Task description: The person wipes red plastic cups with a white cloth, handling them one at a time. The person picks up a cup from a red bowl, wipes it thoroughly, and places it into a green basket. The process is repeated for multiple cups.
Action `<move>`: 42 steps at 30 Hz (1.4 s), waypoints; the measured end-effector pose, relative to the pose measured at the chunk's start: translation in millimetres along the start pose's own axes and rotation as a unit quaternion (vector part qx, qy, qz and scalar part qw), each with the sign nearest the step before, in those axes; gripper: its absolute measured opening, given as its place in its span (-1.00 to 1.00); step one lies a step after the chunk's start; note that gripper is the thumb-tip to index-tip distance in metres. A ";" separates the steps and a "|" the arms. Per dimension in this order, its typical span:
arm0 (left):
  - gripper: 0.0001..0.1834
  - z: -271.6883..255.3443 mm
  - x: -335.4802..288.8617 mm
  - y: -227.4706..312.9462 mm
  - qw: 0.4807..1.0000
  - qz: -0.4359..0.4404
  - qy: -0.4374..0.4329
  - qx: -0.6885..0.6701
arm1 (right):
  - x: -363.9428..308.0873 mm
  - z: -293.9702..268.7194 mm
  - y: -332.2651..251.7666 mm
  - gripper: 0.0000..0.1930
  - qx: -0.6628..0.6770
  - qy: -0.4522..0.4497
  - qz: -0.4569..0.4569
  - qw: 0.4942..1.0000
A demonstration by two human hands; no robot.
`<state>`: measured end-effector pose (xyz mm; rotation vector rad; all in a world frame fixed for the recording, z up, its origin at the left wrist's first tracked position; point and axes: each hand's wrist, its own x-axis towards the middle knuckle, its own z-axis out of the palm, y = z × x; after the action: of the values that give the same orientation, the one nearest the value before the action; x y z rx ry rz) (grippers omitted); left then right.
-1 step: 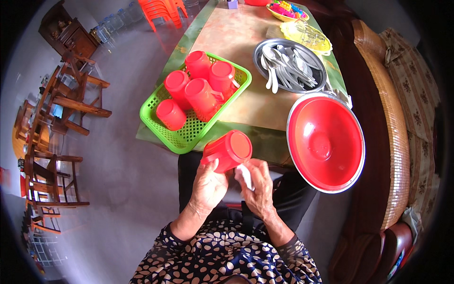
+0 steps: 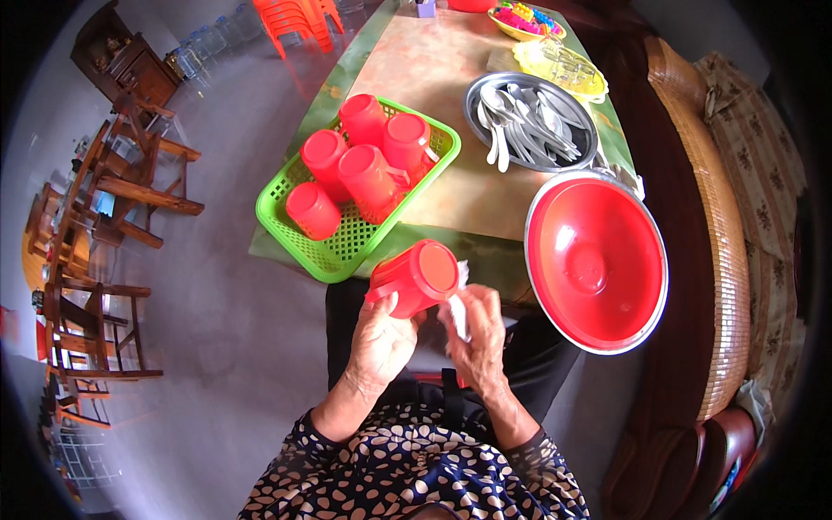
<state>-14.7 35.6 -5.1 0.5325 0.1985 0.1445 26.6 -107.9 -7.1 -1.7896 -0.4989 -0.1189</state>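
Note:
My left hand (image 2: 382, 347) grips a red plastic mug (image 2: 414, 279) by its handle side, tilted with its base turned up and away from me. In my right hand (image 2: 478, 334) is a crumpled white cloth (image 2: 459, 312), pressed against the mug's right side. Just beyond, a green plastic basket (image 2: 299, 247) rests at the table's near left corner. Several red mugs (image 2: 368, 173) stand upside down in it, and its front corner shows a bare lattice bottom.
At the table's right near edge sits a red basin (image 2: 598, 303) with a pale rim. Behind it a metal bowl (image 2: 472, 108) holds several spoons (image 2: 529, 121). Yellow baskets (image 2: 568, 69) stand farther back. A woven-backed bench (image 2: 706, 234) runs along the right, wooden chairs (image 2: 143, 204) at left.
My right hand has shifted slightly up and right along the mug, and the cloth now shows above the fingers beside the mug's base. My left hand and the mug have barely moved.

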 end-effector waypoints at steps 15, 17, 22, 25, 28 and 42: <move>-0.69 2.3 -1.2 3.8 0.995 -0.011 0.040 -0.091 | 45.6 -8.4 14.5 -0.12 -0.172 0.001 -0.076 0.982; -0.63 3.4 -0.6 3.2 0.997 -0.013 0.029 -0.075 | 36.2 -15.3 2.2 -0.08 -0.115 -0.024 -0.069 0.991; -0.60 9.7 -0.8 -5.6 0.997 -0.030 0.001 -0.067 | 36.9 -22.3 10.0 -0.10 -0.110 -0.053 -0.086 0.989; -0.63 1.7 3.7 -7.7 0.997 -0.022 0.016 -0.066 | 44.3 -22.5 32.0 -0.19 -0.076 -0.052 -0.040 0.995; -0.66 -6.0 4.7 -8.2 0.997 -0.018 0.002 -0.069 | 40.2 -18.4 23.6 -0.37 -0.221 -0.015 0.004 0.975; -0.57 -19.1 6.8 -10.5 0.998 -0.028 0.047 -0.036 | 22.0 -13.6 17.7 -0.49 -0.192 -0.025 -0.118 0.974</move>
<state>-11.5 37.3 -27.7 0.4485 0.2993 0.1219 55.9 -118.2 -11.7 -2.1069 -0.7639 -0.3572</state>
